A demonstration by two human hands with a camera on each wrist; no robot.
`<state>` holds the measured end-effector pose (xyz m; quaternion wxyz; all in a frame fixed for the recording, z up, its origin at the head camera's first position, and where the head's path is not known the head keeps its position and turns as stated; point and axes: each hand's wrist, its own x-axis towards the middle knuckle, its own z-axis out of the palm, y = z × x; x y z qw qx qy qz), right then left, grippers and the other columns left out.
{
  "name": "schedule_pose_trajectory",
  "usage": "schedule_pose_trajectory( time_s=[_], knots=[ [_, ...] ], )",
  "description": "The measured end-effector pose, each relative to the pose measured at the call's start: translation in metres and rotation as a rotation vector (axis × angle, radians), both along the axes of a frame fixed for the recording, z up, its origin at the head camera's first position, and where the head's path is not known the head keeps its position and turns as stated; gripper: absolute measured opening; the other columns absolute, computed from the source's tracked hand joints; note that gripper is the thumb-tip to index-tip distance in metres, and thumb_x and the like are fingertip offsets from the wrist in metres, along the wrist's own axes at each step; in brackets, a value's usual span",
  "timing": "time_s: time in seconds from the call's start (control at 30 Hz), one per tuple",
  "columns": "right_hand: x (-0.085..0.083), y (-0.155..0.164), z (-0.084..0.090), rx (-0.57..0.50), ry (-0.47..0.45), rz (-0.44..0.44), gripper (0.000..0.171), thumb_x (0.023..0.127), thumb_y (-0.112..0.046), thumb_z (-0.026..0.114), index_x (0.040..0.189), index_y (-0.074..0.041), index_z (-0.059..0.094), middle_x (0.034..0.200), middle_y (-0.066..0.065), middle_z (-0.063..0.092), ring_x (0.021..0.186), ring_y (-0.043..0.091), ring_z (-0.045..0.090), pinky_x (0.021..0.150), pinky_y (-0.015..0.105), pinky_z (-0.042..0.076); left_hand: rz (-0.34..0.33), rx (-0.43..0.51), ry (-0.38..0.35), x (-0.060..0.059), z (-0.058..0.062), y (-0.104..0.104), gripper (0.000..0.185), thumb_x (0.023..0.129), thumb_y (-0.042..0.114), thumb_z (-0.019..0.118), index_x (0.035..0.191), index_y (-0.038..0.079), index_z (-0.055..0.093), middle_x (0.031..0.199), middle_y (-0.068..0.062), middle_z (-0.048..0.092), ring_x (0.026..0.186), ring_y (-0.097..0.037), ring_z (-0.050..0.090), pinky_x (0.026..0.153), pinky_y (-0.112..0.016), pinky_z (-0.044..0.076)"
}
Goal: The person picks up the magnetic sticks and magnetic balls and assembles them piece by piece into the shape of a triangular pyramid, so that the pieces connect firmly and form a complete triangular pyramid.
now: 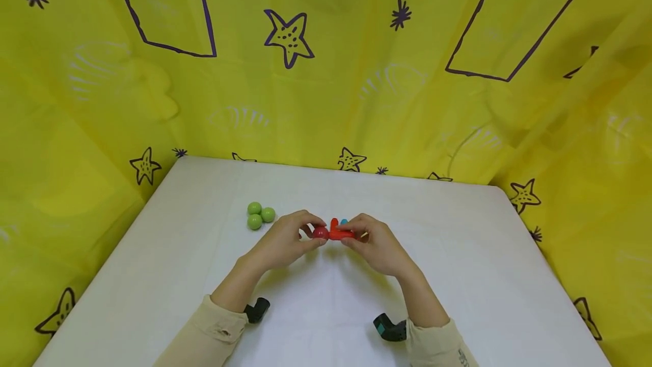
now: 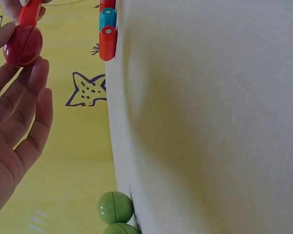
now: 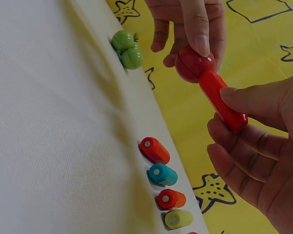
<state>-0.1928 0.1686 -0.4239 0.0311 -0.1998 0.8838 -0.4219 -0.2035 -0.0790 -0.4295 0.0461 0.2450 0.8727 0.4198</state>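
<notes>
My left hand (image 1: 285,239) pinches a glossy dark-red ball (image 3: 190,66) between thumb and fingers, with a thin seam line round it. A short red-orange magnetic rod (image 3: 220,100) is gripped by my right hand (image 1: 377,245), its thumb along one side and fingers beneath. One end of the rod meets the ball, and the two form a line between my hands, raised above the white table (image 1: 326,310). In the left wrist view, the ball (image 2: 23,46) shows between thumb and fingertips, while most of the rod lies out of frame or behind fingers.
Three green balls (image 1: 261,216) sit grouped left of my hands. Beyond the right hand, several short rods lie in a row, including an orange-red rod (image 3: 155,150), a teal rod (image 3: 163,174) and a pale yellow-green rod (image 3: 178,219). A yellow patterned curtain (image 1: 326,101) surrounds the table.
</notes>
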Motion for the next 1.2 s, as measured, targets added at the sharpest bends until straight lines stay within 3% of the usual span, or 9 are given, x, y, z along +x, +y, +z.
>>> schedule_pose_trajectory(
  time_s=[0.43,0.77,1.0,1.2],
  knots=[
    [-0.0012,0.0029,-0.0005,-0.055,0.043,0.011,0.028,0.094,-0.014,0.077,0.121,-0.008,0.076,0.108,0.0,0.071,0.09,0.013,0.064,0.081,0.033,0.056,-0.03,0.014,0.016,-0.0035,-0.0015,0.0016,0.025,0.096,0.025,0.075,0.12,0.018,0.072,0.11,0.009,0.071,0.097,-0.01,0.066,0.081,-0.026,0.055],
    [-0.0018,0.0011,0.0015,-0.135,0.05,-0.018,0.028,0.094,-0.018,0.077,0.122,-0.014,0.076,0.109,-0.004,0.073,0.092,0.016,0.065,0.082,0.029,0.055,-0.051,0.016,-0.02,-0.0012,0.0003,0.0029,0.025,0.096,0.026,0.076,0.119,0.017,0.073,0.108,0.009,0.071,0.094,-0.01,0.066,0.083,-0.029,0.056],
    [-0.0003,-0.0024,0.0023,-0.207,0.068,-0.019,0.028,0.095,-0.019,0.076,0.123,-0.018,0.075,0.111,-0.002,0.073,0.095,0.017,0.067,0.086,0.029,0.056,-0.105,0.019,0.007,-0.0013,-0.0038,0.0054,0.024,0.096,0.024,0.076,0.119,0.017,0.075,0.106,0.008,0.071,0.092,-0.011,0.065,0.08,-0.026,0.055],
    [0.001,-0.0031,0.0027,-0.211,0.048,-0.022,0.033,0.095,-0.02,0.076,0.128,-0.015,0.072,0.115,0.001,0.072,0.095,0.018,0.069,0.085,0.027,0.057,-0.097,0.015,-0.011,-0.0014,-0.0062,0.0071,0.022,0.095,0.023,0.076,0.116,0.018,0.076,0.104,0.007,0.071,0.089,-0.008,0.065,0.079,-0.024,0.055]
  ],
)
